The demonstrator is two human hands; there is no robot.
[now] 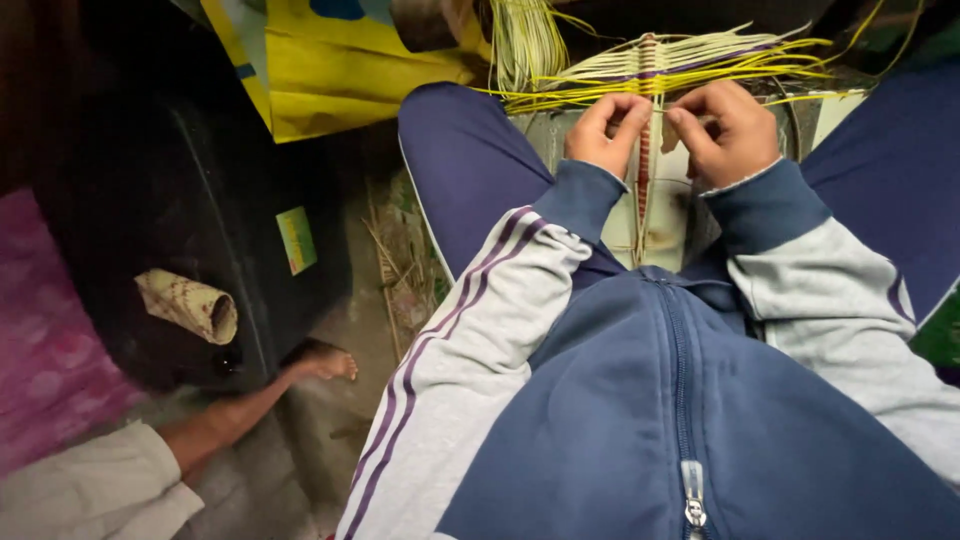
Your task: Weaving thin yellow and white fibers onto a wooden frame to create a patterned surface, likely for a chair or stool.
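A flat piece of woven straw work (690, 60), pale with yellow and purple strands fanning out to the sides, lies between my knees. A narrow red-and-white patterned strip (645, 170) runs down its middle toward me. My left hand (603, 132) pinches strands just left of the strip. On the strip's right side, my right hand (725, 130) has its fingers curled on strands. Both hands are closed on the straw, close together. My sleeves are grey with blue cuffs.
A bundle of loose pale straw (525, 40) and a yellow bag (340, 60) lie ahead. A small rolled woven piece (190, 303) rests on a dark surface at left. Another person's leg and bare foot (320, 362) reach in at the lower left, beside pink cloth (40, 340).
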